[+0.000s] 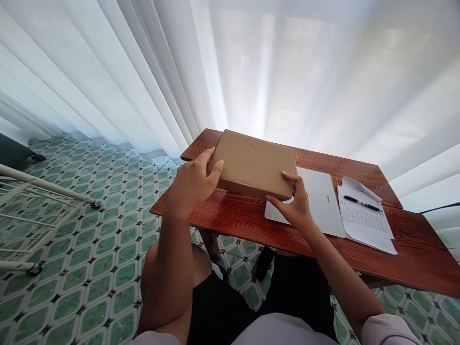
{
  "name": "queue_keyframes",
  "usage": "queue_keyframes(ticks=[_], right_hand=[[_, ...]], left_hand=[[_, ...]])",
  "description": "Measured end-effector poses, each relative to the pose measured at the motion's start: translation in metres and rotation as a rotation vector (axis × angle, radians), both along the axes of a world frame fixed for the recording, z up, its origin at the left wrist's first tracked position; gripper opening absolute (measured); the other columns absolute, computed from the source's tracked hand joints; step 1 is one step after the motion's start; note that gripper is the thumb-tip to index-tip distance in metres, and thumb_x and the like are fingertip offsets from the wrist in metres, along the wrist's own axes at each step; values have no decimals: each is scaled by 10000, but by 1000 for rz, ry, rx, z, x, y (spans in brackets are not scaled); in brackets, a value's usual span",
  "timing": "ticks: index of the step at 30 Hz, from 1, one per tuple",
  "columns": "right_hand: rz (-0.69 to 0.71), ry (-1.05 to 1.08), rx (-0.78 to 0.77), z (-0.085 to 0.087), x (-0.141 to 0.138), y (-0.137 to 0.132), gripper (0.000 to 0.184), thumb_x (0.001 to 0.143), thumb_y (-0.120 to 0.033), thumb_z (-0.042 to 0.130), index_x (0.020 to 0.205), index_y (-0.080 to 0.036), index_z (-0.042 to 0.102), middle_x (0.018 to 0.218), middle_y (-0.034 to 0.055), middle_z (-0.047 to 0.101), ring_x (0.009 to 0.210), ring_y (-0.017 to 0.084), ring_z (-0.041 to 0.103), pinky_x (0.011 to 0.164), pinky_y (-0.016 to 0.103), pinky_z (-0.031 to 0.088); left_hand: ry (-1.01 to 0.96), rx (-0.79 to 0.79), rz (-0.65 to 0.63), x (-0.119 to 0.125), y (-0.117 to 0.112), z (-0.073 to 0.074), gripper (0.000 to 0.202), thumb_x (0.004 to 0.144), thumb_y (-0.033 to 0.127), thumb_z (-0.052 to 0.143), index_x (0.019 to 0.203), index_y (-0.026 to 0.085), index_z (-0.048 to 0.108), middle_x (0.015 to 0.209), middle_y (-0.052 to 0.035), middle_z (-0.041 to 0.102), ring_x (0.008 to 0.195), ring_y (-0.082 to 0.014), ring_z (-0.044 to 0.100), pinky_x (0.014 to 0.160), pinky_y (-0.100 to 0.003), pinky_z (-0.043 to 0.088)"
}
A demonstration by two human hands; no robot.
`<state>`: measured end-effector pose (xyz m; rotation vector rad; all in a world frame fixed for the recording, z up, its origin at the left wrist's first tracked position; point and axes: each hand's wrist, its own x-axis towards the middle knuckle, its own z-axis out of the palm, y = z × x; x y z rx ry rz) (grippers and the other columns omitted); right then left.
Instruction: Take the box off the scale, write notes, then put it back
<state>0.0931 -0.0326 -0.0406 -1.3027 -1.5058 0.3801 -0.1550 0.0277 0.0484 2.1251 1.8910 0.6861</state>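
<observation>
A closed brown cardboard box (257,160) is between my two hands over the left part of the wooden table. My left hand (196,179) grips its left end, thumb on the top edge and the other fingers mostly hidden behind the side. At the right end, my right hand (296,201) pinches the near corner, with a finger on top and the thumb along the front lower edge. Whether the box's underside touches the table cannot be made out. Just right of it lies a closed silver laptop (318,201), partly covered by the box and my right hand.
Right of the laptop, handwritten paper sheets (366,227) carry a black pen (361,203). The reddish wooden table (424,244) has a gap between its planks. White curtains (258,72) hang behind it. A white wheeled metal rack (46,189) stands at left on green tiles.
</observation>
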Motion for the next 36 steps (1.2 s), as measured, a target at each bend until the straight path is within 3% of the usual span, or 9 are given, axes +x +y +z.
queue_keyframes(ticks=[6,14,23,31,36], right_hand=[[-43,-3,25,7,28,-10,628,759,-497,810,1253,-256,507,1277,115,574,1114,254,610,816,379,600],[-90,-14,4,16,78,-25,630,761,-511,808,1274,-267,535,1310,106,572,1204,283,577,921,424,580],[-122,17,-38,16,125,-38,633,753,-519,808,1278,-264,561,1283,98,584,1132,274,591,808,371,582],[-192,-17,-33,8,169,-50,609,791,-549,759,1294,-255,582,1330,108,571,1221,325,552,918,432,533],[-215,-8,-48,-2,182,-57,604,794,-548,752,1293,-252,585,1323,101,586,1194,311,566,912,415,521]], left_hand=[[-116,84,-86,23,-10,-1,612,936,496,470,1511,287,441,1398,-30,625,1232,-291,618,1069,-435,461],[-185,93,-246,57,-27,1,583,902,492,588,1449,303,525,1364,-19,647,1070,-236,674,1014,-377,501],[-225,12,-397,92,-19,-11,520,914,406,611,1425,316,584,1347,-6,664,996,-201,684,972,-329,519],[-262,-85,-566,121,-14,-17,485,975,430,501,1428,275,577,1040,-23,745,798,-151,613,778,-275,473],[-202,-127,-590,134,-11,-23,485,980,435,473,1417,259,589,683,17,616,591,-120,437,646,-259,410]])
